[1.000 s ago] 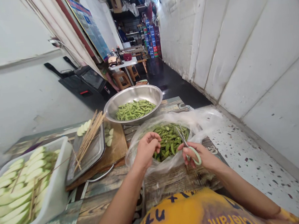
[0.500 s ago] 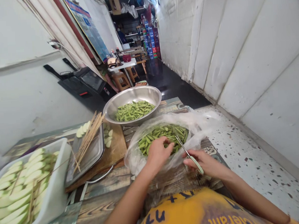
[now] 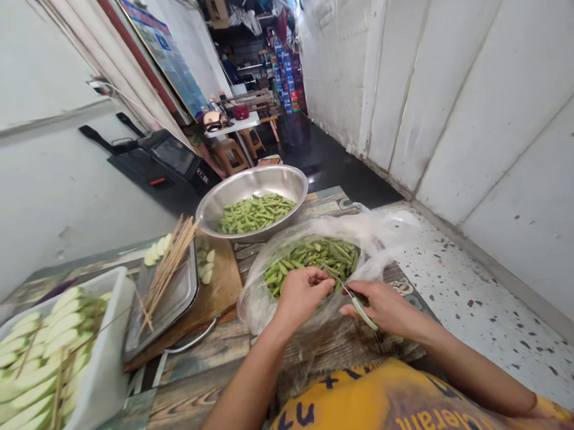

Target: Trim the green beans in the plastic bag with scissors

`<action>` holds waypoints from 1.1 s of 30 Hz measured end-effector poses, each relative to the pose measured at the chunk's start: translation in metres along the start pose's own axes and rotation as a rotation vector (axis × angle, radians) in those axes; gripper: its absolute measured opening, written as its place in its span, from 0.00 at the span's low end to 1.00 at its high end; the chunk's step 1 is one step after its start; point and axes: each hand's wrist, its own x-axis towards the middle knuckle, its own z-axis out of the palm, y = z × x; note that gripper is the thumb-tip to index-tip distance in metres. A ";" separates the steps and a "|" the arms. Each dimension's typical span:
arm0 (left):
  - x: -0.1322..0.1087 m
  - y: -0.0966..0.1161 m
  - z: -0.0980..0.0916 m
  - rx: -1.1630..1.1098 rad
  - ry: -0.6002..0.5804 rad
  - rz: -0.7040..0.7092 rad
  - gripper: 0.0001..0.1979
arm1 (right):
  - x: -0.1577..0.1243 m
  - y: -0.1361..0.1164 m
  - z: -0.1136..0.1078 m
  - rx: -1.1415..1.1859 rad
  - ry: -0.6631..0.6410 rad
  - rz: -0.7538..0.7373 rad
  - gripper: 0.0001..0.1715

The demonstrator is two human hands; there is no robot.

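Note:
My right hand [image 3: 377, 307] grips a pair of scissors [image 3: 363, 313] with pale green handles, fingers through the loops. The blades point up and left, their tips at the fingertips of my left hand [image 3: 304, 298]. That hand is closed in a pinch on a green soybean pod, mostly hidden by the fingers. Both hands are over a clear plastic bag [image 3: 258, 307], its mouth spread wide. Inside lies a heap of green soybean pods [image 3: 313, 255]. Behind the bag, a steel bowl [image 3: 289, 182] holds more such pods.
At left stands a white plastic tub [image 3: 117, 303] of sliced pale green vegetable on skewers. Beside it, a metal tray [image 3: 187, 283] with bamboo skewers [image 3: 168, 267] rests on a wooden board [image 3: 225, 277]. A white wall [image 3: 455, 101] runs along the right.
My right hand has moved left with the scissors, bringing the blades to my left fingertips. My left hand has shifted only slightly, its fingers drawn closer together.

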 end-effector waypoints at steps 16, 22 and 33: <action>0.000 0.003 0.001 -0.554 0.184 -0.117 0.17 | -0.002 -0.009 0.015 0.957 -0.246 0.137 0.28; -0.004 0.004 0.004 -0.494 0.173 -0.127 0.14 | 0.003 -0.016 0.011 0.899 -0.181 0.152 0.29; 0.010 0.000 -0.025 -0.682 0.279 -0.117 0.08 | 0.002 -0.001 0.013 0.886 -0.068 0.211 0.25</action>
